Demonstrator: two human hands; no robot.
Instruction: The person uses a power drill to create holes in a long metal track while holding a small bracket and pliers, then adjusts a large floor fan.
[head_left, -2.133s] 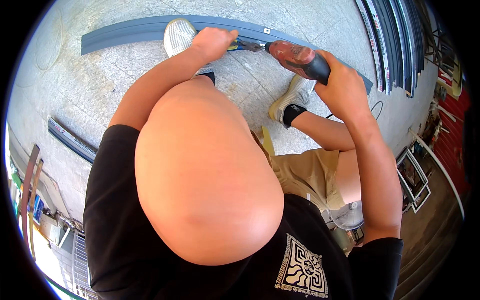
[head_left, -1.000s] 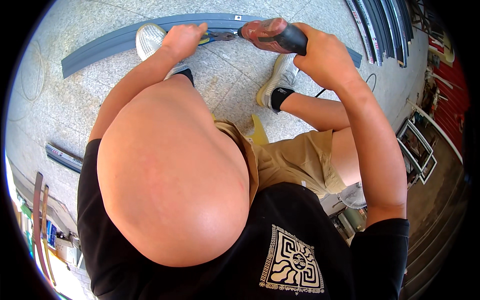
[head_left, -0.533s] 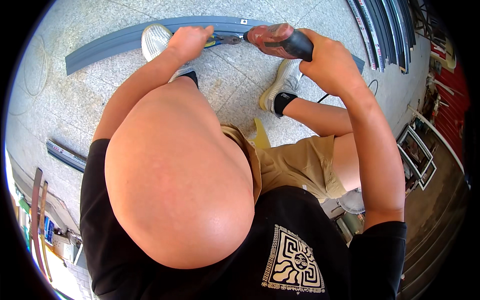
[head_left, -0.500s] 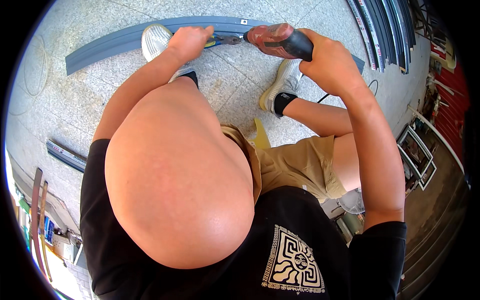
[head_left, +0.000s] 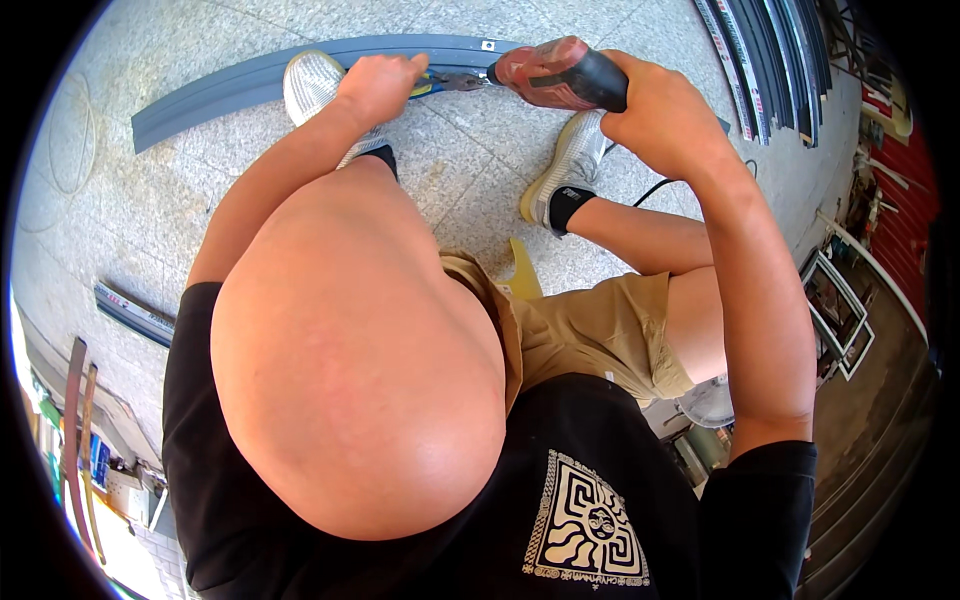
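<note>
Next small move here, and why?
I'd probably firm the left hand's grip on the pliers: their jaws sit at the tip of the red drill in the right hand, though whether they clamp it is too small to tell.

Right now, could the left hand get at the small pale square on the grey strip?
Probably not easily: the left hand has pliers in its grip, though the small pale square looks close by and nothing covers it.

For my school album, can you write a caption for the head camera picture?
The left hand grips pliers, the right hand a drill, one shoe on a grey bar.
</note>
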